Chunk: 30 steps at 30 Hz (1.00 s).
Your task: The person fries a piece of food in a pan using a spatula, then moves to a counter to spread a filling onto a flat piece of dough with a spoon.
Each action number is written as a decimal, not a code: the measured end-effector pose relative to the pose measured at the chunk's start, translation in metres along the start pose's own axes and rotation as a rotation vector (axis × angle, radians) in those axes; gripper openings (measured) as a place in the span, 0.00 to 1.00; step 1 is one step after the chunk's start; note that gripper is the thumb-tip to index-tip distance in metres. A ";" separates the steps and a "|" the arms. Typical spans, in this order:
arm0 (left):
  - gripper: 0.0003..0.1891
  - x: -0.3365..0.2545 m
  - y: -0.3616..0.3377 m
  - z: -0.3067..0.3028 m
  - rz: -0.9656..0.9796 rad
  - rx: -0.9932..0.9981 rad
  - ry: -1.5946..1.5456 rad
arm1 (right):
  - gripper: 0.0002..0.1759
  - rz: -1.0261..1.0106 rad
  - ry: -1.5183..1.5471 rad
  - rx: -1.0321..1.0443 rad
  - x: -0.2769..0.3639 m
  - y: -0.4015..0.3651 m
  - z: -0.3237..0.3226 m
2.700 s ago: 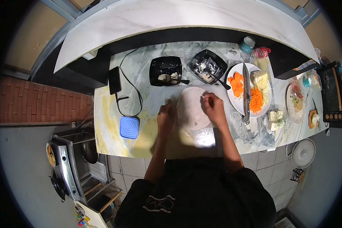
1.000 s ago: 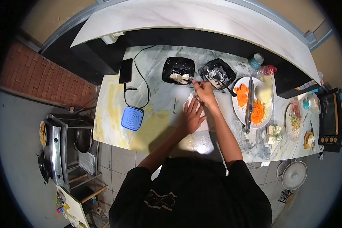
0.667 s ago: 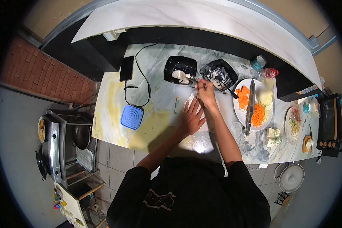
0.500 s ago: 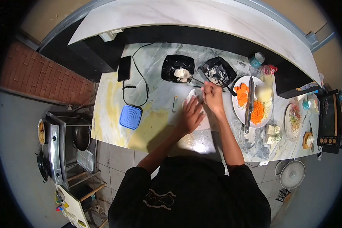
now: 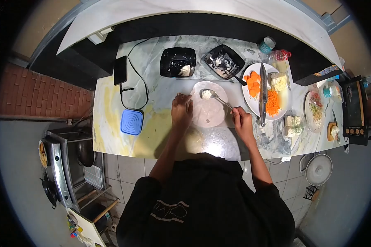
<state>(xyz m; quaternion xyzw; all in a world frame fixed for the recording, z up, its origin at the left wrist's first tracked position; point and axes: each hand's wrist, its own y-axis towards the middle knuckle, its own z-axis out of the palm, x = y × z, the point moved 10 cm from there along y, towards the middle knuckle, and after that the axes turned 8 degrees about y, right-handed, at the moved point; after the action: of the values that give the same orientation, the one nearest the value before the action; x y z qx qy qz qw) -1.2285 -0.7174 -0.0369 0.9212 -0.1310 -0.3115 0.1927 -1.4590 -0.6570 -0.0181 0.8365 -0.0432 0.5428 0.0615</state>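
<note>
Head view, the only view supplied. The person's right hand (image 5: 244,121) is to the right of a round, pale, thin sheet (image 5: 210,116). Its fingers are pressed together, pinching the end of a spoon (image 5: 221,101). The spoon reaches left across the upper part of the sheet; its bowl carries a white, creamy portion (image 5: 206,95). Whether the spoon bowl touches the sheet cannot be determined.

The left hand (image 5: 181,110) is at the left edge of the sheet, fingers bent. Whether they pinch that edge or merely rest beside it cannot be told from this angle.

The sheet lies flat on the marbled worktop (image 5: 157,95), directly in front of the person and between the two hands. A small darker spot shows near its lower edge.

Beyond the sheet are two black bowls. The left bowl (image 5: 169,61) contains a white lump (image 5: 185,71); the right bowl (image 5: 209,66) shows whitish residue, with a dark handle (image 5: 240,80) projecting over its near right side.

To the right is a white plate (image 5: 254,105) bearing orange slices (image 5: 253,84) and orange shreds (image 5: 272,103). A knife (image 5: 263,94) lies across it, handle toward the person. Pale blocks (image 5: 292,125) are near the plate. At left, a blue square item (image 5: 131,122) lies near a phone (image 5: 120,70).
</note>
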 end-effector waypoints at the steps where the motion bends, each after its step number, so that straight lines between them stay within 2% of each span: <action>1: 0.14 0.003 0.000 0.003 -0.027 0.024 -0.057 | 0.11 -0.032 -0.030 -0.009 0.000 -0.001 0.002; 4: 0.14 -0.002 -0.001 -0.003 0.022 -0.052 -0.059 | 0.10 -0.103 -0.071 -0.038 0.006 -0.004 0.005; 9: 0.13 0.004 -0.002 -0.002 -0.019 -0.043 -0.093 | 0.10 -0.186 -0.195 -0.095 0.010 -0.007 0.002; 11: 0.13 0.006 -0.002 -0.006 -0.025 -0.045 -0.109 | 0.12 0.003 -0.025 -0.142 -0.001 -0.006 -0.009; 12: 0.11 0.006 -0.001 -0.008 -0.027 -0.039 -0.113 | 0.12 0.003 -0.023 -0.140 0.000 -0.005 -0.010; 14: 0.10 0.006 -0.001 -0.009 -0.028 -0.031 -0.117 | 0.14 0.214 0.284 -0.033 -0.020 -0.009 -0.001; 17: 0.10 0.011 -0.001 -0.005 -0.107 0.016 -0.147 | 0.15 0.236 0.239 0.038 -0.011 -0.014 0.006; 19: 0.13 0.011 -0.002 -0.003 -0.142 0.045 -0.136 | 0.15 0.212 0.230 0.080 -0.012 -0.014 0.014; 23: 0.12 0.017 -0.010 0.003 -0.144 0.022 -0.136 | 0.18 0.113 0.158 0.078 -0.029 -0.006 0.023; 26: 0.12 0.012 -0.009 -0.002 -0.107 -0.027 -0.155 | 0.19 0.082 0.122 0.054 -0.014 0.005 0.017; 28: 0.12 0.012 -0.007 -0.003 -0.133 0.000 -0.138 | 0.16 0.295 0.085 0.133 -0.024 0.008 0.019; 30: 0.12 0.011 -0.007 -0.003 -0.131 0.000 -0.135 | 0.16 0.285 0.085 0.120 -0.030 0.013 0.016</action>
<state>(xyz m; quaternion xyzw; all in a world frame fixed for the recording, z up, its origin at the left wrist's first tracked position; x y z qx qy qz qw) -1.2173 -0.7141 -0.0438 0.9048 -0.0830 -0.3847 0.1627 -1.4582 -0.6726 -0.0509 0.8003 -0.1266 0.5825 -0.0645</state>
